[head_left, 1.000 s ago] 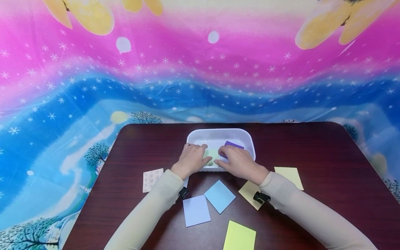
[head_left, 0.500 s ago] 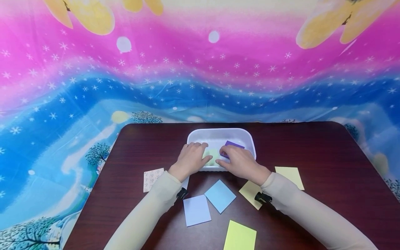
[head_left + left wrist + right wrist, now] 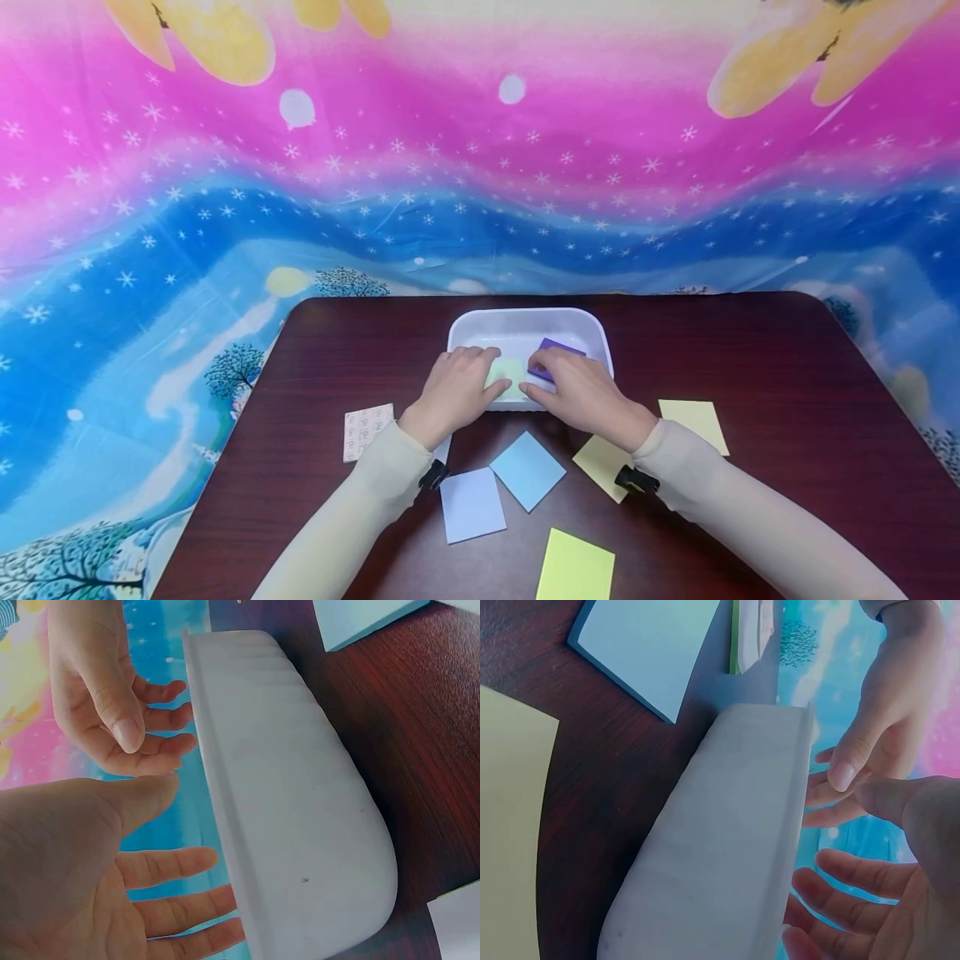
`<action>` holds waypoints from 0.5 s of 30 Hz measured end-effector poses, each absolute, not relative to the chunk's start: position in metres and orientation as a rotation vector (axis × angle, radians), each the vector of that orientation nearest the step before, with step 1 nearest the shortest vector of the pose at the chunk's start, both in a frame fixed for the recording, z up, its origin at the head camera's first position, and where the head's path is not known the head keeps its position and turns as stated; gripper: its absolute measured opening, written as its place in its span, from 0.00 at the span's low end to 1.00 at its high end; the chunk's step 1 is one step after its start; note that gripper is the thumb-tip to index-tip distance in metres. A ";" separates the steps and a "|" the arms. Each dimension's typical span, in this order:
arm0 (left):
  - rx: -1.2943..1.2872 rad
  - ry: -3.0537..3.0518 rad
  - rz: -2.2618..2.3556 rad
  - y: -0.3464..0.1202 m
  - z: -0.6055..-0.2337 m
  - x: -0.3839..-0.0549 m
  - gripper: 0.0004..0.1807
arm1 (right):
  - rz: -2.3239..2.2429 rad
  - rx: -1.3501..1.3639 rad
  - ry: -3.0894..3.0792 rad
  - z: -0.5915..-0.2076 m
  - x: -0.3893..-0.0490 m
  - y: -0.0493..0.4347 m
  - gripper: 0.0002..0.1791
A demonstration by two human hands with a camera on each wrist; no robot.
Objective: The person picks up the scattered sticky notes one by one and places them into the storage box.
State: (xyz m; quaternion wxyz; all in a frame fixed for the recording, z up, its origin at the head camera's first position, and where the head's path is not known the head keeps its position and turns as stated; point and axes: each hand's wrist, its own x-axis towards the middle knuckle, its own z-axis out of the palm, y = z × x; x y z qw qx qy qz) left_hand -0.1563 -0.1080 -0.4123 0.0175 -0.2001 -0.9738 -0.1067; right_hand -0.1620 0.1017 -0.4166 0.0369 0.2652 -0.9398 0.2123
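A white plastic tray (image 3: 525, 315) stands at the middle of the table's far half. Inside it lie a pale green sticky-note pad (image 3: 507, 377) and a purple sticky-note pad (image 3: 564, 347). My left hand (image 3: 459, 388) is over the tray's left part beside the green pad, fingers loosely bent. Over the right part is my right hand (image 3: 581, 387), its curled fingers partly covering the purple pad. Both wrist views show the tray's outer wall (image 3: 285, 787) hiding some fingertips. Nothing shows between thumb and fingers of either hand, and whether the fingertips touch the pads is hidden.
Several sticky-note pads lie on the dark wooden table (image 3: 780, 358): light blue (image 3: 528, 472), lavender (image 3: 472, 505), bright yellow (image 3: 577, 568), tan (image 3: 602, 463), pale yellow (image 3: 694, 427) and a patterned one (image 3: 365, 432). A printed cloth (image 3: 465, 167) hangs behind the table.
Both hands have risen slightly and drawn a little apart. More of the green and purple pads shows between them. The tray and the pads on the table stay put.
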 end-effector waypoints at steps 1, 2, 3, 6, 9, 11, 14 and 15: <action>-0.622 -3.023 -0.330 -0.108 -0.412 -0.155 0.28 | 0.651 0.816 -2.882 -0.416 -0.161 0.102 0.17; -0.623 -3.021 -0.330 -0.108 -0.411 -0.154 0.28 | 0.648 0.816 -2.877 -0.416 -0.161 0.102 0.17; -0.623 -3.019 -0.332 -0.108 -0.410 -0.153 0.28 | 0.646 0.817 -2.872 -0.416 -0.160 0.103 0.17; -0.624 -3.010 -0.346 -0.108 -0.408 -0.149 0.28 | 0.640 0.825 -2.856 -0.415 -0.158 0.104 0.17; -0.631 -2.994 -0.353 -0.107 -0.407 -0.146 0.28 | 0.645 0.831 -2.842 -0.414 -0.156 0.105 0.17; -0.638 -2.990 -0.356 -0.107 -0.406 -0.143 0.27 | 0.651 0.835 -2.834 -0.413 -0.154 0.107 0.16; -0.647 -2.990 -0.364 -0.106 -0.405 -0.140 0.28 | 0.662 0.837 -2.825 -0.412 -0.151 0.108 0.16; -0.649 -2.985 -0.367 -0.106 -0.404 -0.139 0.28 | 0.669 0.837 -2.825 -0.412 -0.150 0.109 0.16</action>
